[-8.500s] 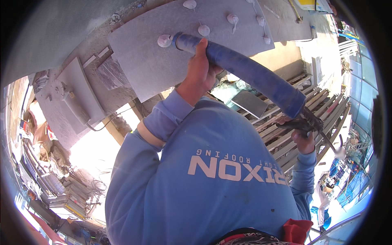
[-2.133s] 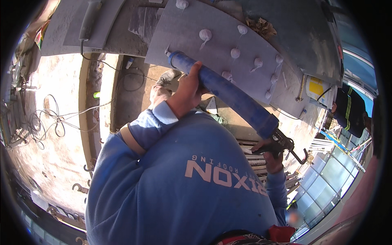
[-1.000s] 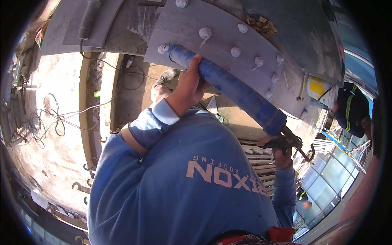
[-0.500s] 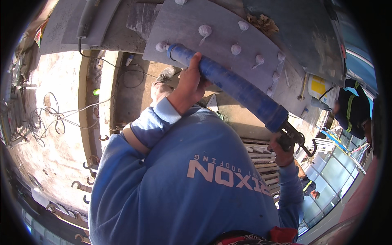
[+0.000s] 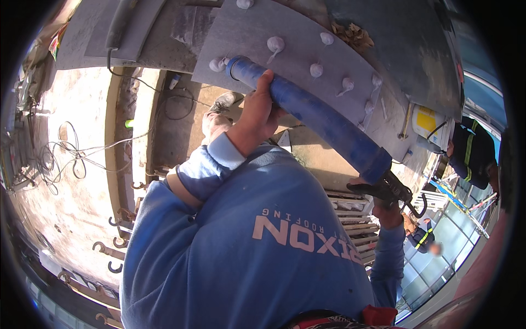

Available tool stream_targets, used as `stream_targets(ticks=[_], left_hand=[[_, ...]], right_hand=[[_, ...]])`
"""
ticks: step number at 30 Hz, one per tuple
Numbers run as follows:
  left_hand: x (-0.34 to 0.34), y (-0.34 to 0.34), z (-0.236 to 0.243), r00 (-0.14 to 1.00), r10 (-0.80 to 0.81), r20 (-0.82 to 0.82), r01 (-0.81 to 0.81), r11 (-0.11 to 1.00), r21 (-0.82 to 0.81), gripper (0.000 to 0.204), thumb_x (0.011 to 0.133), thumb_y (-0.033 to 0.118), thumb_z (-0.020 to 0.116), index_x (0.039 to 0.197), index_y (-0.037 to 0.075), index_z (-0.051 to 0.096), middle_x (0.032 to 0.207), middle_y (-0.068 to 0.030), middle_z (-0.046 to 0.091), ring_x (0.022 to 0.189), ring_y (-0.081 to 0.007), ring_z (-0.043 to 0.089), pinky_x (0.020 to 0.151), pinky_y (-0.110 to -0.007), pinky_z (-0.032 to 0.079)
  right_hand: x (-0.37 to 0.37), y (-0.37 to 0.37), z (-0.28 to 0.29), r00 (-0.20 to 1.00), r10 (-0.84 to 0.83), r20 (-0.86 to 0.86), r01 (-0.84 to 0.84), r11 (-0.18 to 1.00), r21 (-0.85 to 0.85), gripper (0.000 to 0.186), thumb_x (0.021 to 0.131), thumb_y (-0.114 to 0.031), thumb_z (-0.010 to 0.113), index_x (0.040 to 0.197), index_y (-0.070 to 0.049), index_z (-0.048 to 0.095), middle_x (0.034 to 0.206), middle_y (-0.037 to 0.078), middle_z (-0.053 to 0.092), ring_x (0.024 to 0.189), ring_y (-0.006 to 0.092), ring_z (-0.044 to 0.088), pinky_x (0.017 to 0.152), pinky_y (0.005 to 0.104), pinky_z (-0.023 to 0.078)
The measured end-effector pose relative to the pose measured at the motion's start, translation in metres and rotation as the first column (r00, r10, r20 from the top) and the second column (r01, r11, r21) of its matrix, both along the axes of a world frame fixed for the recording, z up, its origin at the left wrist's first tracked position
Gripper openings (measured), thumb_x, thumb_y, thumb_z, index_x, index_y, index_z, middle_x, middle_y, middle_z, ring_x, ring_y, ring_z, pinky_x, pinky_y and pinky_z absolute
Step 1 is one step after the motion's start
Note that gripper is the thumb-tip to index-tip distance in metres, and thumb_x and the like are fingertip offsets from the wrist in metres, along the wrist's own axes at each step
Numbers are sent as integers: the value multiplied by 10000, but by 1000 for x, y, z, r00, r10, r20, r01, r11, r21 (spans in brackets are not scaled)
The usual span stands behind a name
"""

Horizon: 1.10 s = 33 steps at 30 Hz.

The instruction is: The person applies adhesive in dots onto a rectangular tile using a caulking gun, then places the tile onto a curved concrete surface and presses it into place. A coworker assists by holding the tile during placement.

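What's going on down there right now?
A person holds a long blue caulking gun in both bare hands. The left hand grips the barrel near its front; the right hand is at the black handle. The nozzle end is at a pale dollop on a grey slab, which bears several more. A co-worker in dark clothing is off to the right.

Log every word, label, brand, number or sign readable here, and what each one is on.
Blue sweatshirt: large pale lettering with a smaller line beside it, upside down in this view; wording not transcribed.
Pale container with a yellow patch: any print is too small to read.
Blue applicator gun: no lettering can be made out.
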<state>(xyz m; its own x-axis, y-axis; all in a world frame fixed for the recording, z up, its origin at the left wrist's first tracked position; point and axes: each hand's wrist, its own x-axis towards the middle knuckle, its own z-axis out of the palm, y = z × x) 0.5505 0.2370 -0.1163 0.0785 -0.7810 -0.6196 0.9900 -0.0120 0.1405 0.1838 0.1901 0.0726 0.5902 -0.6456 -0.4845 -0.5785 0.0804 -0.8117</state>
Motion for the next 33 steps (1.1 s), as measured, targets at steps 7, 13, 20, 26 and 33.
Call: stream_targets(ticks=[7, 13, 20, 26, 33], left_hand=[[-1, 1, -2, 1000, 6, -30, -5, 1000, 28, 561, 1017, 474, 472, 1248, -35, 421, 1164, -147, 565, 1077, -252, 610, 999, -398, 490], [2, 4, 3, 1000, -1, 29, -1, 999, 50, 557, 1017, 481, 464, 1252, -22, 414, 1137, -132, 570, 1056, -241, 610, 984, -403, 489], [0, 2, -8, 1000, 0, 23, 1, 1000, -5, 564, 1019, 483, 457, 1271, -19, 396, 1148, -126, 562, 1070, -240, 597, 1000, -406, 473], [1, 1, 1, 999, -8, 48, 8, 1000, 3, 558, 1024, 482, 445, 1276, -12, 394, 1160, -127, 560, 1071, -240, 596, 998, -406, 474], [3, -5, 2, 999, 26, 31, -25, 998, -56, 590, 990, 443, 531, 1265, -63, 403, 1146, -168, 577, 999, -281, 650, 907, -454, 543]], right_hand=[[52, 6, 5, 991, -55, 122, 46, 996, 70, 450, 889, -288, 715, 1187, 24, 586, 1023, 107, 667, 949, 200, 642, 828, 327, 521], [50, 2, 3, 999, 15, -47, -16, 1000, -16, 372, 883, -349, 710, 987, 3, 645, 884, 83, 669, 844, 178, 640, 762, 328, 513], [38, -2, -2, 997, 0, -77, -3, 999, -38, 188, 864, -146, 676, 995, -30, 606, 826, 29, 618, 707, 119, 575, 632, 284, 473], [32, 2, -6, 991, -129, -46, 129, 992, -9, 245, 834, -43, 683, 1053, -34, 575, 801, 19, 598, 691, 104, 560, 602, 253, 455], [22, -9, 6, 999, 3, 46, -5, 999, 49, 468, 825, -110, 767, 1215, -1, 534, 926, 84, 641, 825, 162, 629, 687, 300, 512]])
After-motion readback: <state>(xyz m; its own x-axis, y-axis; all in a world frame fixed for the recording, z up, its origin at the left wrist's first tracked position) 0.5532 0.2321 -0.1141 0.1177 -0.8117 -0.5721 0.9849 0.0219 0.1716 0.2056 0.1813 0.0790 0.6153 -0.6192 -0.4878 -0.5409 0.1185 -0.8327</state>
